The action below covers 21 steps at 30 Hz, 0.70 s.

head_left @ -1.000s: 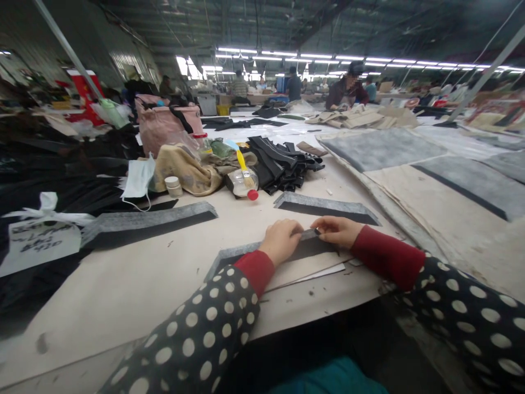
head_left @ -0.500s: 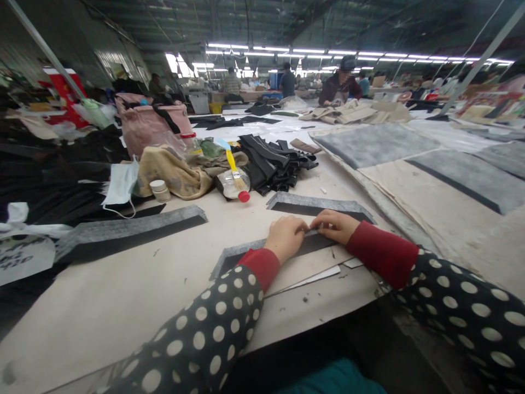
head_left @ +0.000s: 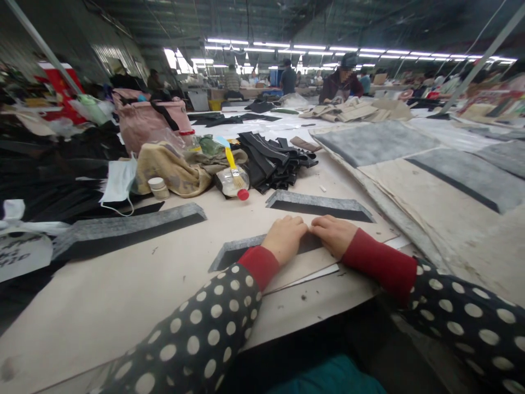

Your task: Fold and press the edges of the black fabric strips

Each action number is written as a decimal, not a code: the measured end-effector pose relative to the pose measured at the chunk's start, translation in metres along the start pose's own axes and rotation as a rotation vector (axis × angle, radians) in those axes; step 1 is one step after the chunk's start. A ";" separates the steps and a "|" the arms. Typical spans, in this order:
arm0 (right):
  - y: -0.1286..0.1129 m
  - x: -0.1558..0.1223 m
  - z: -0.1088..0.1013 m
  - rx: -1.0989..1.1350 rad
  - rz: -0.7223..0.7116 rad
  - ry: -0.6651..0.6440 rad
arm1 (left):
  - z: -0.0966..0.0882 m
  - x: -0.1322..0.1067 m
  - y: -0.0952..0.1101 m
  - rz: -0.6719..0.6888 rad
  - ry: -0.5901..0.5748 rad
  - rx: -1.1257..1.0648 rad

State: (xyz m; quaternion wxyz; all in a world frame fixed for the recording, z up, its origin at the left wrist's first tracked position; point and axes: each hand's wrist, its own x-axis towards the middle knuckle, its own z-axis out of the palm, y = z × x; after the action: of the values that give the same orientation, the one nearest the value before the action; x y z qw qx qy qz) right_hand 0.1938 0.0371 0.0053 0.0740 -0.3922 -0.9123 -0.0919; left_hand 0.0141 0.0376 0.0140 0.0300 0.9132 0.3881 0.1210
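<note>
A black fabric strip with a grey backing edge (head_left: 238,250) lies flat on the papered table (head_left: 164,295). My left hand (head_left: 286,239) rests on its middle, fingers curled down and closed on the fabric. Close beside it, my right hand (head_left: 334,235) pinches near the strip's right end, its fingertips turned away from view. The two hands almost touch. A similar strip (head_left: 320,207) lies just beyond them. Further left, a stack of like strips (head_left: 135,230) rests on the table.
A yellow-handled brush (head_left: 232,161) lies on a clear bottle with a red cap (head_left: 243,194). Behind are black strips (head_left: 270,158), a brown cloth (head_left: 172,169), a small jar (head_left: 158,188), a face mask (head_left: 118,179) and a pink bag (head_left: 151,117). Layered fabric sheets (head_left: 410,186) lie right.
My right hand has shifted slightly left and toward me, and its fingers have folded lower over the strip. My left hand stays nearly in place.
</note>
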 end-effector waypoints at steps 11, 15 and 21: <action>-0.018 0.012 -0.002 -0.055 0.141 0.052 | 0.002 -0.027 -0.031 -0.170 0.129 -0.375; -0.022 0.018 -0.001 0.089 0.156 0.032 | 0.006 -0.028 -0.028 -0.209 0.159 -0.357; -0.027 0.023 0.002 0.195 0.128 0.026 | 0.006 -0.027 -0.026 -0.191 0.155 -0.303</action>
State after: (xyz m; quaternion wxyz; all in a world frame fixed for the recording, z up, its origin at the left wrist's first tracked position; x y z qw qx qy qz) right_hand 0.1581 0.0353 0.0055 0.1291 -0.4394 -0.8890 -0.0027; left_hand -0.0211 0.0368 -0.0012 0.1486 0.8452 0.4512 0.2448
